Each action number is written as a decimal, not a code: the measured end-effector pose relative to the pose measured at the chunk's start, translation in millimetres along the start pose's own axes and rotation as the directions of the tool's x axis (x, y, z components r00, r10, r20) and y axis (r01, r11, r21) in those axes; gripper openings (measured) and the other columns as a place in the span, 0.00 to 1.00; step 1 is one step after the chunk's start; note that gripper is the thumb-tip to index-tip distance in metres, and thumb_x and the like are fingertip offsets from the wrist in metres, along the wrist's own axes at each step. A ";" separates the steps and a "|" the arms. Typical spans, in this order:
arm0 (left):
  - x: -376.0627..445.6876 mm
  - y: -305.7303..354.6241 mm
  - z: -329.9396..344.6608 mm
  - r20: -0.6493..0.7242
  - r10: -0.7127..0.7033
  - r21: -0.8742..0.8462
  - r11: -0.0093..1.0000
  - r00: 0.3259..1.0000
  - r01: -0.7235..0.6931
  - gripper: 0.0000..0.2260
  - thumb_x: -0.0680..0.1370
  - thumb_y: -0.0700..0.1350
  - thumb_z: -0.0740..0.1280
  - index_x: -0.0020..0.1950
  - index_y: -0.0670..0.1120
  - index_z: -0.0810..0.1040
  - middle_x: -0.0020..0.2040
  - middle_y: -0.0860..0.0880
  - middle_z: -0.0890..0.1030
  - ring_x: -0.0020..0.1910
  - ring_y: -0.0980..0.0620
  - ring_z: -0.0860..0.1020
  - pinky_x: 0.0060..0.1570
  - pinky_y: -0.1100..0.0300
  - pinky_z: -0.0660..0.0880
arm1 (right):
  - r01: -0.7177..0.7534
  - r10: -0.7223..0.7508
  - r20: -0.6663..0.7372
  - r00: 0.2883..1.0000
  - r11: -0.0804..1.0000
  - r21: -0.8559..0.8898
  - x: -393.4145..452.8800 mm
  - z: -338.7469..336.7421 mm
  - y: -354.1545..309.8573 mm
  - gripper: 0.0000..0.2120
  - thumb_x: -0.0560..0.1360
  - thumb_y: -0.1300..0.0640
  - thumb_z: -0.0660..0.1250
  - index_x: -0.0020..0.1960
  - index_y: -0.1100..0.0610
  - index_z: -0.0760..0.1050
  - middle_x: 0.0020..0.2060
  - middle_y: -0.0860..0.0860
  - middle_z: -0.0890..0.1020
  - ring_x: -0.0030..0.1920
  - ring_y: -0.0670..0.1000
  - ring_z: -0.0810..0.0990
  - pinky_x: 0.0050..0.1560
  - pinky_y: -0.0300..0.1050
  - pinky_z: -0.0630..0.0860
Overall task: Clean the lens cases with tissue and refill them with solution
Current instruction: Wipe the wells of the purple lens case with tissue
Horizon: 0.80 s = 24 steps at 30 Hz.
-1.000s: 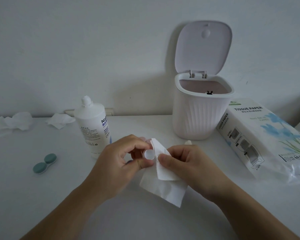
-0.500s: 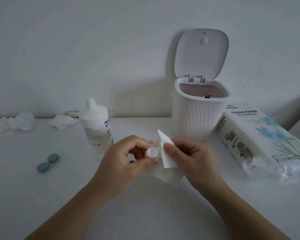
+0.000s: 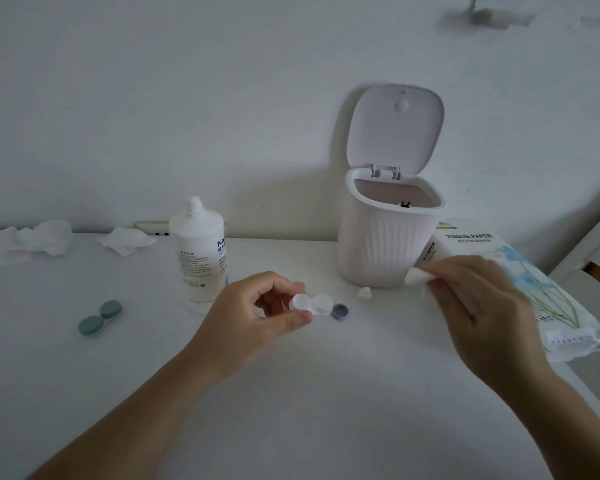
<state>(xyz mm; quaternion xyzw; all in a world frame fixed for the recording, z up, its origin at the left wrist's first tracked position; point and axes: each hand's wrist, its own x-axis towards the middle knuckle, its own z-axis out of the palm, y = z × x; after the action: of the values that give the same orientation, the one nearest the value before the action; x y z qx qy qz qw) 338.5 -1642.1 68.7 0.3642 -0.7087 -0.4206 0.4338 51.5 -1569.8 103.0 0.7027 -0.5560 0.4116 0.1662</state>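
My left hand (image 3: 257, 313) pinches a clear, uncapped lens case (image 3: 310, 303) just above the white table. A purple cap (image 3: 340, 310) lies on the table beside the case. My right hand (image 3: 478, 299) holds a bunched white tissue (image 3: 418, 274) near the base of the bin, in front of the tissue pack. A white solution bottle (image 3: 199, 254) stands behind my left hand, and its small white cap (image 3: 364, 293) lies near the bin. A green lens case (image 3: 100, 318), closed, lies on the table at the left.
A white ribbed bin (image 3: 388, 247) with its lid up stands against the wall. A tissue paper pack (image 3: 520, 289) lies at the right. Crumpled tissues (image 3: 32, 240) and another tissue (image 3: 127, 239) lie at the back left.
My right hand has pulled the tissue away from the clear case and carried it right towards the bin. The left hand still holds the case. The camera has tilted up.
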 end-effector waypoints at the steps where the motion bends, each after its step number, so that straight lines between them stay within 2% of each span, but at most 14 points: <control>1: 0.2 -0.5 0.3 0.003 -0.001 -0.003 1.000 1.000 0.001 0.10 0.66 0.58 0.76 0.46 0.59 0.83 0.51 0.50 0.86 0.56 0.44 0.82 0.56 0.48 0.78 | 0.026 -0.025 0.058 0.998 1.000 -0.012 -3.9 2.2 1.6 0.11 0.79 0.58 0.64 0.56 0.59 0.83 0.50 0.49 0.83 0.50 0.51 0.79 0.56 0.41 0.73; 4: 0.5 -4.1 2.0 0.025 -0.027 -0.034 0.999 0.999 0.028 0.12 0.66 0.57 0.76 0.46 0.54 0.83 0.54 0.51 0.86 0.58 0.42 0.81 0.55 0.48 0.77 | 0.037 -0.034 0.260 0.965 0.999 -0.005 -19.5 13.0 6.9 0.12 0.78 0.59 0.64 0.57 0.57 0.83 0.51 0.51 0.85 0.51 0.54 0.82 0.55 0.51 0.77; 8: 0.2 -7.1 2.3 0.048 -0.071 -0.041 0.996 0.996 0.073 0.12 0.66 0.57 0.76 0.46 0.54 0.84 0.54 0.45 0.86 0.57 0.43 0.81 0.53 0.49 0.78 | 0.037 -0.021 0.453 0.891 0.999 -0.026 -33.0 20.3 14.1 0.15 0.78 0.64 0.66 0.62 0.54 0.82 0.57 0.48 0.84 0.58 0.52 0.82 0.61 0.51 0.77; 9: 0.3 -8.1 2.4 0.045 -0.080 -0.039 0.996 0.996 0.082 0.12 0.65 0.57 0.76 0.45 0.55 0.84 0.52 0.46 0.86 0.54 0.48 0.82 0.51 0.52 0.78 | 0.021 0.003 0.481 0.877 0.999 -0.044 -33.8 20.1 14.9 0.17 0.78 0.67 0.67 0.62 0.53 0.82 0.58 0.48 0.84 0.60 0.52 0.81 0.64 0.51 0.76; 11: -0.8 -9.3 3.8 0.055 -0.079 -0.039 0.996 0.995 0.081 0.10 0.65 0.55 0.77 0.45 0.56 0.84 0.44 0.54 0.86 0.47 0.61 0.82 0.45 0.64 0.76 | -0.008 0.034 0.504 0.863 0.999 -0.054 -32.2 18.7 14.4 0.18 0.77 0.69 0.66 0.61 0.52 0.82 0.59 0.47 0.84 0.61 0.50 0.81 0.65 0.49 0.74; 12: -1.5 -9.8 5.2 0.072 -0.084 -0.048 0.995 0.994 0.087 0.10 0.66 0.53 0.78 0.45 0.55 0.85 0.43 0.57 0.86 0.48 0.66 0.81 0.46 0.66 0.75 | -0.023 0.035 0.495 0.868 0.999 -0.031 -30.2 17.7 12.2 0.17 0.77 0.67 0.66 0.61 0.52 0.82 0.58 0.45 0.84 0.60 0.48 0.81 0.64 0.47 0.75; 13: -2.0 -10.3 6.4 0.090 -0.096 -0.065 0.993 0.991 0.102 0.10 0.66 0.52 0.78 0.46 0.54 0.85 0.46 0.58 0.86 0.53 0.67 0.80 0.50 0.63 0.76 | -0.061 0.047 0.475 0.879 0.998 0.015 -27.1 16.5 7.5 0.15 0.78 0.64 0.67 0.61 0.50 0.82 0.57 0.42 0.84 0.59 0.44 0.80 0.62 0.42 0.75; 15: -3.2 -9.5 8.6 0.113 -0.117 -0.118 0.984 0.987 0.130 0.13 0.66 0.51 0.78 0.48 0.51 0.86 0.53 0.53 0.87 0.66 0.66 0.75 0.64 0.52 0.76 | -0.203 0.113 0.460 0.881 0.967 0.152 -18.7 16.2 -7.3 0.12 0.78 0.52 0.67 0.60 0.44 0.81 0.53 0.34 0.83 0.55 0.36 0.80 0.52 0.28 0.73; 17: -4.5 -7.1 10.3 0.101 -0.127 -0.168 0.975 0.987 0.143 0.16 0.64 0.52 0.78 0.49 0.50 0.86 0.56 0.49 0.86 0.69 0.64 0.73 0.71 0.45 0.71 | -0.336 0.153 0.508 0.848 0.896 0.291 -10.8 21.8 -23.8 0.14 0.74 0.43 0.68 0.59 0.41 0.81 0.50 0.33 0.83 0.53 0.36 0.80 0.50 0.26 0.73; 20: -5.3 -3.9 10.8 0.072 -0.123 -0.182 0.974 0.990 0.135 0.12 0.66 0.47 0.78 0.49 0.50 0.87 0.55 0.44 0.86 0.68 0.63 0.74 0.72 0.42 0.69 | -0.429 0.122 0.584 0.803 0.797 0.424 -3.8 35.8 -43.8 0.15 0.73 0.45 0.73 0.59 0.42 0.81 0.48 0.37 0.84 0.50 0.40 0.83 0.54 0.30 0.75; 24: -5.0 -0.5 7.1 0.067 -0.117 -0.211 0.969 0.991 0.129 0.09 0.68 0.43 0.77 0.47 0.53 0.87 0.56 0.48 0.86 0.69 0.62 0.74 0.72 0.43 0.70 | -0.456 0.170 0.505 0.846 0.721 0.521 0.6 50.7 -54.0 0.12 0.72 0.52 0.76 0.54 0.42 0.82 0.43 0.40 0.85 0.44 0.40 0.83 0.48 0.29 0.76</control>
<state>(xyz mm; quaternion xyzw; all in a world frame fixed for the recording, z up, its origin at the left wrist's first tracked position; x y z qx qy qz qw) 333.8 -1635.8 64.8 0.3469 -0.6465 -0.5307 0.4243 121.1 -1587.6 84.9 0.6814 -0.5235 0.4319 -0.2743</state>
